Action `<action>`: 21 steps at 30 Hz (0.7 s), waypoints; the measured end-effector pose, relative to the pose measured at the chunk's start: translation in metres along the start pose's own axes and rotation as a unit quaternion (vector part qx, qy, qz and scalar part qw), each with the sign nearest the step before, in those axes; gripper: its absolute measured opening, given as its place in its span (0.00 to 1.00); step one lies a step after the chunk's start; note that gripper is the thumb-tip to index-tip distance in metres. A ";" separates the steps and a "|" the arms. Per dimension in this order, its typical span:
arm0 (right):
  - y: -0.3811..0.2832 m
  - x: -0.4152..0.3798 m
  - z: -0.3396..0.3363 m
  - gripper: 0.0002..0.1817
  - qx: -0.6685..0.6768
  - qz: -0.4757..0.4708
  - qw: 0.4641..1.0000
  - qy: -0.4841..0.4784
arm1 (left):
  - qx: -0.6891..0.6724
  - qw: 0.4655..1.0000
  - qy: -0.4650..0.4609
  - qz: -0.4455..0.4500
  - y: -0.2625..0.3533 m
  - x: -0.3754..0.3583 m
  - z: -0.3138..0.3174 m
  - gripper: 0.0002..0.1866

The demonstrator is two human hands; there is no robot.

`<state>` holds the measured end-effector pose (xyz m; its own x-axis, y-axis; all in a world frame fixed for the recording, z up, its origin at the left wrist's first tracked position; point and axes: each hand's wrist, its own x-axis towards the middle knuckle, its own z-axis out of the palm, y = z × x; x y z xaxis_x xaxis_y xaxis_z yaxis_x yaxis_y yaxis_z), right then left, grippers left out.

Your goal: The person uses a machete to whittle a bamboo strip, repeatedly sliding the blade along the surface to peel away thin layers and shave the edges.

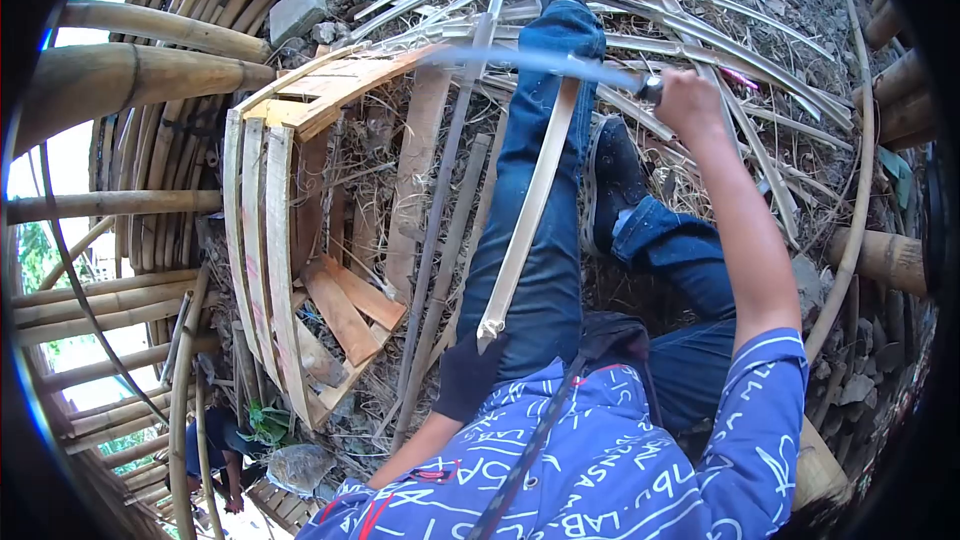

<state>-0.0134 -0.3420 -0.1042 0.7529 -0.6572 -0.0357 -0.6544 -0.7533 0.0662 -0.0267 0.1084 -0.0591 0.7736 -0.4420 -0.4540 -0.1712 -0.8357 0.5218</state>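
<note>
My right hand (690,105) is closed round the dark handle of a long knife (540,60). Its blade is blurred by motion and points left across my shin. A pale split bamboo strip (530,210) lies lengthwise over my outstretched leg (520,250), its far end close under the blade. At the strip's near end, by my hip, is my left hand (468,380) in a dark glove. The glove appears closed on that end, though its fingers are mostly hidden.
A slatted wooden crate (265,230) stands to the left, with loose boards (345,310) in it. Long bamboo strips (690,40) cover the ground ahead. Bamboo poles (150,80) line the left side, and another person (225,445) is at lower left. Stones (298,10) lie around.
</note>
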 end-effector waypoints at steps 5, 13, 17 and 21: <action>0.075 0.018 0.003 0.12 0.062 0.159 0.985 0.021 | 0.005 0.997 0.019 0.074 -0.030 -0.002 0.004 0.15; 0.049 -0.071 -0.008 0.09 0.207 0.109 0.968 0.090 | 0.061 0.996 -0.037 0.057 -0.034 0.010 0.005 0.12; -0.014 -0.090 -0.030 0.05 0.281 -0.032 0.953 0.107 | 0.059 0.996 -0.016 0.061 -0.022 0.008 0.000 0.14; -0.061 -0.086 -0.053 0.05 0.216 -0.163 0.957 0.105 | 0.044 0.999 0.003 -0.008 -0.023 0.007 0.008 0.15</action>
<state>-0.0345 -0.2384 -0.0521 0.8900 -0.3992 0.2201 -0.3155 -0.8879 -0.3349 -0.0222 0.1225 -0.0797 0.7796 -0.4274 -0.4578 -0.2122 -0.8680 0.4490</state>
